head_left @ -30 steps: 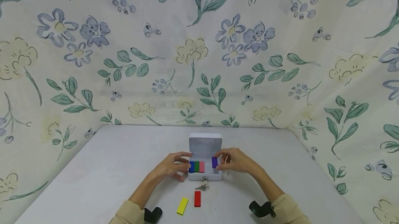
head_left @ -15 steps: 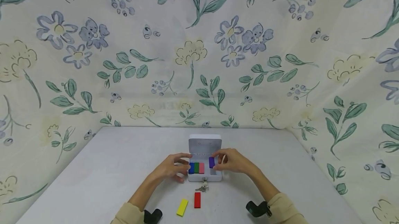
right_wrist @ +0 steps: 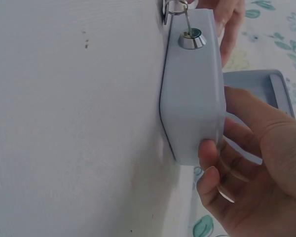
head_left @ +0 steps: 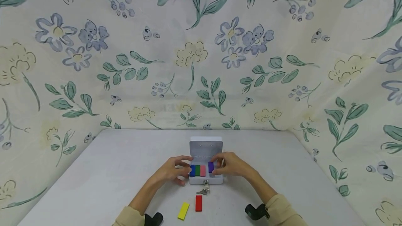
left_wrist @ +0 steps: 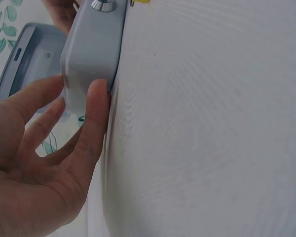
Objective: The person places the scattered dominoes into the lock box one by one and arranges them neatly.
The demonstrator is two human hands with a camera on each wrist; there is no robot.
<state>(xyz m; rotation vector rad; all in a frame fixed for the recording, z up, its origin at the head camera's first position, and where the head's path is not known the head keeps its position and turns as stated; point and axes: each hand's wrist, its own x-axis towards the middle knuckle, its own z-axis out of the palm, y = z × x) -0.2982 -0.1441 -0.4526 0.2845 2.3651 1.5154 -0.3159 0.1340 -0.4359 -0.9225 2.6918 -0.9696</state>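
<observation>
A small white lockbox [head_left: 198, 181] stands on the table with its lid [head_left: 205, 148] raised. Blue [head_left: 192, 171], green [head_left: 197, 170] and pink [head_left: 202, 170] blocks lie side by side in its left part. My right hand [head_left: 232, 164] pinches a purple block [head_left: 210, 167] between thumb and fingers inside the box, a small gap away from the pink one. My left hand [head_left: 171, 170] touches the box's left side with extended fingers, its thumb at the rim; the left wrist view shows this wall [left_wrist: 93, 59]. In the right wrist view, the box hides the blocks.
Keys [head_left: 202, 191] hang from the lock [right_wrist: 192, 38] on the box's front. Before the box lie a red block [head_left: 199, 203] and a slanted yellow block [head_left: 183, 211]. A floral cloth [head_left: 191, 79] hangs behind the white table [head_left: 135, 149].
My right hand has carried the purple block leftward inside the box, closer to the pink block. The left hand stays at the box's left side.
</observation>
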